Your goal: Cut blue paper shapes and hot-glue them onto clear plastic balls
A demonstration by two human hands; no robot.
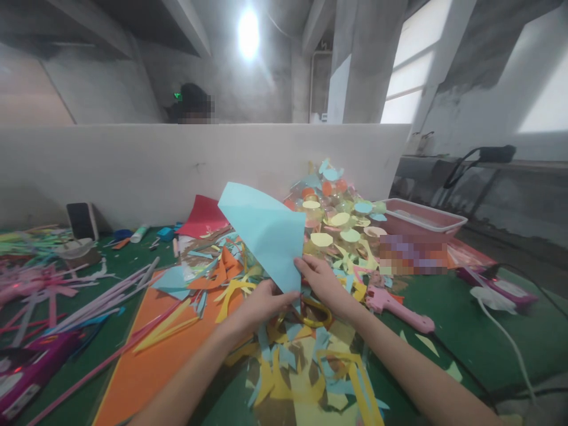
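A light blue sheet of paper (270,236) stands up in front of me, its top left corner curving away. My left hand (266,300) pinches its lower edge, thumb stretched along the bottom. My right hand (322,281) is closed on its right edge, fingertips on the near side. Just below the hands are the yellow handles of scissors (319,313); their blades are hidden. Under and around my hands lie yellow and blue paper scraps (284,378). An orange sheet (155,349) is beneath my left forearm.
Paper discs and clear round pieces are heaped (341,219) at the back. On the right are a pink glue gun (399,310), a pink tray (426,220) and a cord. Paper strips (106,296) and a phone (82,222) lie left. A white partition (133,160) stands behind.
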